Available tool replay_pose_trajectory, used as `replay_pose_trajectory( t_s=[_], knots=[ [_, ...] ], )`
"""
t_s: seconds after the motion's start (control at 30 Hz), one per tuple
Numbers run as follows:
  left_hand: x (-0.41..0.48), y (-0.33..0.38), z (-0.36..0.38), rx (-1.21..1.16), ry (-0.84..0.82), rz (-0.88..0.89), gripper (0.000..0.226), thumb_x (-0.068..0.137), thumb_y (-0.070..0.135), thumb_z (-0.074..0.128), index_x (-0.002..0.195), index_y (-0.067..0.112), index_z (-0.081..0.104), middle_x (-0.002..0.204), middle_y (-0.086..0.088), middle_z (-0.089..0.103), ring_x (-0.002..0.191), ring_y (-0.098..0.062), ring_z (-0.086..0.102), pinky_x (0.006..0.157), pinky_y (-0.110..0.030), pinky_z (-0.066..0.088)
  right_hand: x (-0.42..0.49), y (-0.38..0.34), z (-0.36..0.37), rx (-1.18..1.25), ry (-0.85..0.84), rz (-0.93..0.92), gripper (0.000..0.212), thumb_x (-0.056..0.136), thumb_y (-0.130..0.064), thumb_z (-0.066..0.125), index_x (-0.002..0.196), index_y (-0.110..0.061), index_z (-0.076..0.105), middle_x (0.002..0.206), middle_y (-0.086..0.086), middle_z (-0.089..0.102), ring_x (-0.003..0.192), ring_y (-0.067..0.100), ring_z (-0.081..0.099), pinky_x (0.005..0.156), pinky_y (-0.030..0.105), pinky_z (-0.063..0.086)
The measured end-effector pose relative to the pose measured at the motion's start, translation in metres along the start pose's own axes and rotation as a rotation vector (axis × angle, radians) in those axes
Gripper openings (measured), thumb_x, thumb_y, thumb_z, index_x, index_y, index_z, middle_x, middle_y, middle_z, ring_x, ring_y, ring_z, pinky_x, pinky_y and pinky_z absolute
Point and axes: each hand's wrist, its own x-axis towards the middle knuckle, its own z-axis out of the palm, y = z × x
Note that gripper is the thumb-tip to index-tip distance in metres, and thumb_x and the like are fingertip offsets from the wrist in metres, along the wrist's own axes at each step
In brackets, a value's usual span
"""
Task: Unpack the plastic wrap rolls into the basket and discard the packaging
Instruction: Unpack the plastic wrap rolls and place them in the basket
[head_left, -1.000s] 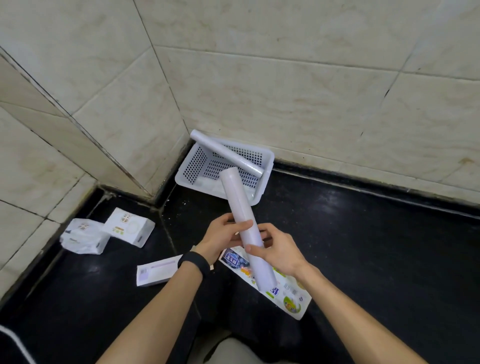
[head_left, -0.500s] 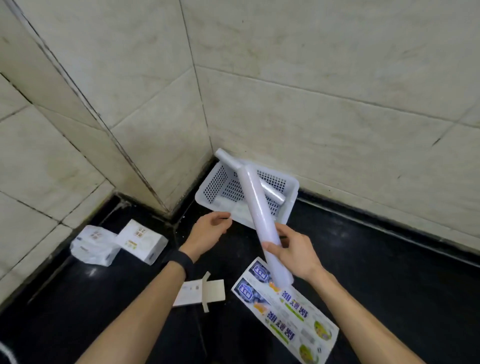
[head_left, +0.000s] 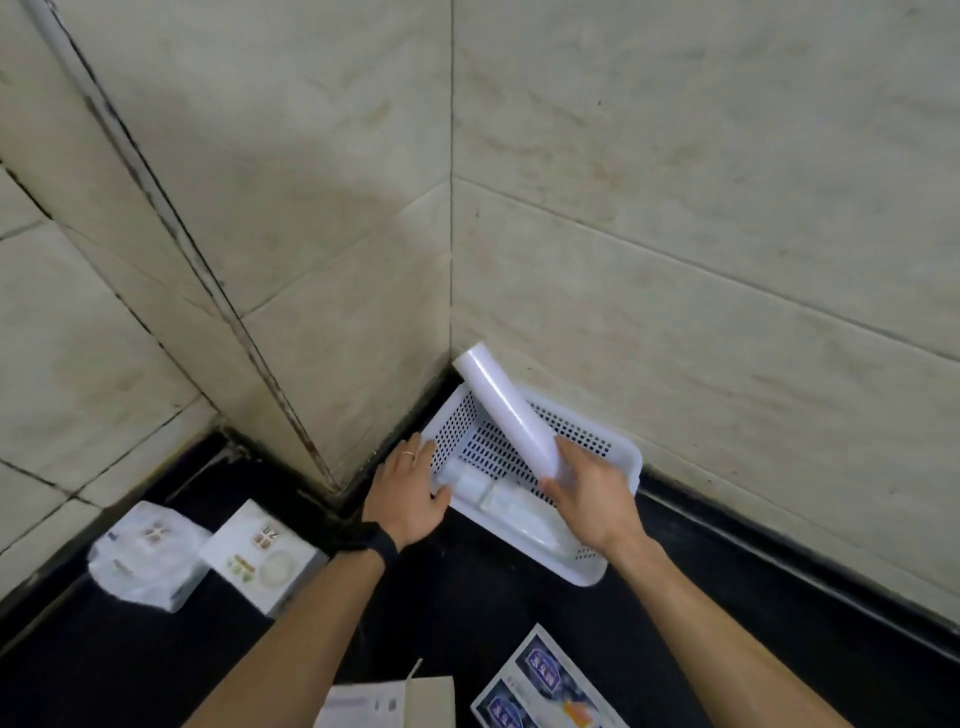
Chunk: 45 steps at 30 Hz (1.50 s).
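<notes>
A white perforated basket (head_left: 626, 457) sits on the black floor in the corner of the tiled walls. My right hand (head_left: 592, 499) grips the lower end of a white plastic wrap roll (head_left: 504, 405), which slants up and to the left over the basket toward the corner. A second roll (head_left: 519, 512) lies inside the basket along its near side. My left hand (head_left: 405, 493) rests against the basket's left corner, fingers fairly straight along the wall and thumb at the rim. A flattened printed package (head_left: 540, 686) lies on the floor near my right forearm.
A flattened white carton (head_left: 389, 706) lies at the bottom edge between my arms. A white box with printed pictures (head_left: 260, 556) and a wrapped white pack (head_left: 145, 556) sit on the floor at left. Tiled walls close in behind and to the left.
My right hand has carried the roll forward over the basket. My left hand has reached to the basket's left corner. The roll that lay across the rim now lies inside the basket.
</notes>
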Motion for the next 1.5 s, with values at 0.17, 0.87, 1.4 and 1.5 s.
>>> replay_pose_trajectory(
  t_s=[0.17,0.87,1.4,1.5],
  knots=[
    [0.010,-0.010,0.019,0.040,-0.065,-0.015,0.076,0.099,0.049,0.037,0.157,0.011,0.007,0.166,-0.004,-0.001,0.152,-0.021,0.002,0.123,-0.044,0.012,0.032,0.007,0.031,-0.098,-0.035,0.013,0.034,0.094,-0.026,0.060,0.124,-0.016,0.048,0.102,0.006,0.062,0.087,0.028,0.057,0.068,0.039,0.052],
    [0.006,-0.011,0.032,0.143,0.020,-0.004,0.088,0.086,0.060,0.009,0.156,0.008,0.020,0.166,-0.003,0.004,0.153,-0.020,0.004,0.121,-0.045,0.014,0.056,0.025,0.067,-0.256,0.014,0.021,0.051,0.093,-0.024,0.060,0.139,-0.015,0.039,0.137,0.014,0.049,0.120,0.034,0.046,0.087,0.047,0.053],
    [0.007,-0.009,0.035,0.161,0.011,-0.025,0.074,0.099,0.051,0.032,0.157,0.009,0.014,0.166,-0.003,-0.002,0.153,-0.020,0.000,0.122,-0.043,0.014,0.024,0.035,0.055,-0.097,0.031,-0.022,0.044,0.092,-0.014,0.060,0.136,-0.014,0.054,0.140,0.008,0.050,0.128,0.029,0.046,0.102,0.044,0.048],
    [0.007,-0.008,0.034,0.158,0.003,-0.027,0.073,0.099,0.051,0.032,0.157,0.009,0.014,0.166,-0.003,-0.004,0.152,-0.020,-0.001,0.122,-0.044,0.013,0.015,0.031,0.055,-0.047,-0.116,0.005,0.036,0.095,-0.024,0.057,0.131,-0.018,0.058,0.134,0.003,0.057,0.121,0.023,0.055,0.100,0.033,0.047]
  ],
)
